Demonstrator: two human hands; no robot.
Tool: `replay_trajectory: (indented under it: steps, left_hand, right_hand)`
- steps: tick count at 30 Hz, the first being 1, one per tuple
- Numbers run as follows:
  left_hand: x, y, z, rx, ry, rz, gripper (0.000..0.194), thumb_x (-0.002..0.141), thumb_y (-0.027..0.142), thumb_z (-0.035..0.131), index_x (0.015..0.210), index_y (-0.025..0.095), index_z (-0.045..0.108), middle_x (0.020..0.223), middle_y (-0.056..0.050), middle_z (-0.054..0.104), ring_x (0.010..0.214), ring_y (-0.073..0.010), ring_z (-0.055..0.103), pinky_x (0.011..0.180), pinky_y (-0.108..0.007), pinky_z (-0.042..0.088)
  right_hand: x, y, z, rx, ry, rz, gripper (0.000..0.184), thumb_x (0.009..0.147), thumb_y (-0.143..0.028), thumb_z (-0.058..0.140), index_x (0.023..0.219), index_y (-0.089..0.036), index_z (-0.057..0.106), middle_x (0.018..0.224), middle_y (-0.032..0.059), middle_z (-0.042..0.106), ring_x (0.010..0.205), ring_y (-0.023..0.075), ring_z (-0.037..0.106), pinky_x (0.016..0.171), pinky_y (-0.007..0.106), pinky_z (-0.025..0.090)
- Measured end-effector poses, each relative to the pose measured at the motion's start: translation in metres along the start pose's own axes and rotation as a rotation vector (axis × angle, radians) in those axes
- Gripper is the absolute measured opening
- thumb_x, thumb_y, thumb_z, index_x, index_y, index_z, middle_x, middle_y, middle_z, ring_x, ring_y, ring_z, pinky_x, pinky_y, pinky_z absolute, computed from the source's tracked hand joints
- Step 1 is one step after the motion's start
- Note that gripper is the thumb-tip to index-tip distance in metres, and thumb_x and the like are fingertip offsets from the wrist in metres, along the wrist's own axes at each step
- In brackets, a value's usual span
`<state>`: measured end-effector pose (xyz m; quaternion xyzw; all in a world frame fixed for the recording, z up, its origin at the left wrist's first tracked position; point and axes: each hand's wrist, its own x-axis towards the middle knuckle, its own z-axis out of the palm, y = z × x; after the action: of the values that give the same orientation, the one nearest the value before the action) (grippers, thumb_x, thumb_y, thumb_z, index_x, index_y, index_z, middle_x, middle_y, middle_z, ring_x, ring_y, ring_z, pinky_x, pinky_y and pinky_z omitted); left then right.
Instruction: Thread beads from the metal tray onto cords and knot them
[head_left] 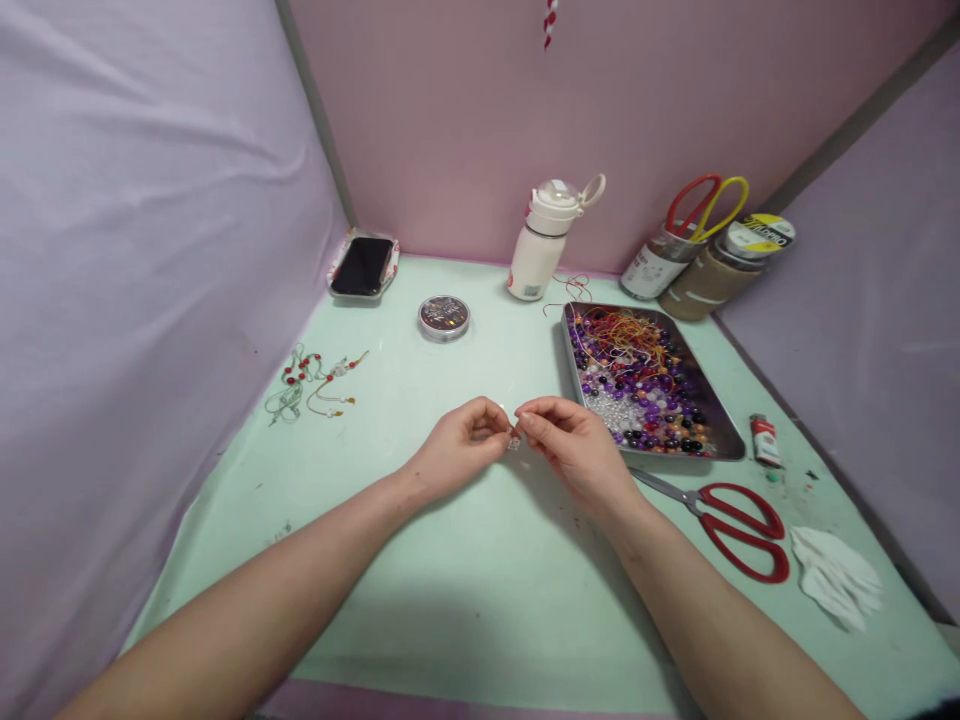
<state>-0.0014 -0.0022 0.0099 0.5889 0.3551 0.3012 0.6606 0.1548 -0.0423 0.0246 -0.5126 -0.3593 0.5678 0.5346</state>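
Note:
Above the middle of the table my left hand [474, 437] is pinched on a small cluster of clear beads [514, 442], which hangs at its fingertips. Facing it, my right hand [562, 437] has thumb and index finger pressed together just beside the beads. Whatever lies in that pinch, perhaps a thread, is too small to make out. Right of my right hand stands a metal tray [724, 425] of purple, black, orange, white and clear beads, with a tangle of red and yellow cord [626, 338] on top.
Red-handled scissors [694, 497] lie by my right forearm, near a white glove [836, 577] and a lighter [765, 440]. A bottle [538, 245], a round case [444, 317], a phone [362, 265] and jars [656, 262] stand farther back. Beaded cords [304, 370] lie left.

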Motion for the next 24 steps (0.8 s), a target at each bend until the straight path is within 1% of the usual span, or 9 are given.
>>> replay_trajectory:
  steps: [2, 5, 7, 9, 11, 15, 19, 24]
  left_hand:
    - [0.000, 0.002, 0.000, -0.098, -0.014, -0.052, 0.014, 0.077, 0.021, 0.059, 0.090, 0.016, 0.056, 0.084, -0.002, 0.065, 0.081, -0.0141, 0.063, 0.081, -0.033, 0.050]
    - [0.000, 0.005, 0.000, -0.207, -0.015, -0.138, 0.017, 0.079, 0.026, 0.061, 0.092, 0.015, 0.060, 0.087, -0.004, 0.065, 0.082, -0.0143, 0.063, 0.083, -0.036, 0.051]
    - [0.000, 0.004, 0.001, -0.267, -0.030, -0.172, 0.021, 0.076, 0.026, 0.067, 0.092, 0.014, 0.061, 0.087, -0.004, 0.066, 0.081, -0.0141, 0.064, 0.083, -0.036, 0.052]
    - [0.001, 0.001, 0.001, -0.318, -0.046, -0.187, 0.028, 0.069, 0.023, 0.074, 0.092, 0.014, 0.062, 0.086, -0.003, 0.067, 0.080, -0.0140, 0.065, 0.081, -0.035, 0.052]
    - [0.001, -0.002, 0.002, -0.355, -0.038, -0.200, 0.032, 0.064, 0.021, 0.079, 0.091, 0.014, 0.062, 0.083, -0.003, 0.067, 0.078, -0.0137, 0.066, 0.079, -0.033, 0.052]
    - [0.001, -0.003, 0.004, -0.385, 0.016, -0.234, 0.032, 0.061, 0.023, 0.082, 0.085, 0.013, 0.063, 0.078, -0.003, 0.068, 0.071, -0.0128, 0.066, 0.074, -0.032, 0.052]
    - [0.000, -0.001, 0.004, -0.407, 0.040, -0.265, 0.033, 0.060, 0.020, 0.083, 0.085, 0.013, 0.063, 0.080, -0.004, 0.069, 0.073, -0.0130, 0.067, 0.076, -0.032, 0.052]
    - [-0.001, 0.001, 0.005, -0.417, 0.050, -0.282, 0.026, 0.065, 0.016, 0.078, 0.086, 0.012, 0.064, 0.081, -0.005, 0.069, 0.075, -0.0132, 0.068, 0.078, -0.031, 0.053]
  right_hand:
    - [-0.001, -0.002, 0.001, 0.049, 0.012, -0.028, 0.016, 0.065, -0.032, 0.079, 0.073, -0.019, 0.071, 0.064, -0.0016, 0.062, 0.056, 0.0087, 0.047, 0.056, 0.024, 0.036]
    - [0.000, -0.002, 0.001, 0.143, 0.037, -0.028, 0.018, 0.063, -0.031, 0.080, 0.074, -0.020, 0.071, 0.061, -0.0030, 0.060, 0.054, 0.0081, 0.047, 0.054, 0.023, 0.038]
    - [0.003, -0.001, -0.001, 0.211, 0.059, -0.010, 0.019, 0.062, -0.030, 0.081, 0.075, -0.020, 0.070, 0.063, -0.0031, 0.060, 0.054, 0.0077, 0.047, 0.053, 0.023, 0.039]
    - [0.006, 0.000, -0.003, 0.271, 0.081, 0.003, 0.020, 0.062, -0.029, 0.081, 0.075, -0.020, 0.070, 0.065, -0.0027, 0.061, 0.055, 0.0072, 0.049, 0.052, 0.021, 0.040]
    - [0.008, 0.001, -0.004, 0.314, 0.102, 0.014, 0.020, 0.061, -0.027, 0.082, 0.075, -0.020, 0.070, 0.066, -0.0026, 0.061, 0.056, 0.0068, 0.049, 0.052, 0.020, 0.041]
    - [0.011, 0.003, -0.004, 0.351, 0.134, 0.008, 0.022, 0.060, -0.026, 0.083, 0.075, -0.019, 0.070, 0.067, -0.0027, 0.061, 0.056, 0.0061, 0.050, 0.053, 0.019, 0.043]
    - [0.010, 0.006, -0.003, 0.345, 0.139, -0.002, 0.021, 0.062, -0.026, 0.083, 0.077, -0.019, 0.070, 0.068, -0.0024, 0.062, 0.057, 0.0058, 0.051, 0.053, 0.018, 0.043]
    - [0.010, 0.007, -0.003, 0.330, 0.135, -0.009, 0.020, 0.062, -0.026, 0.082, 0.077, -0.019, 0.070, 0.068, -0.0024, 0.062, 0.057, 0.0059, 0.051, 0.053, 0.018, 0.043]
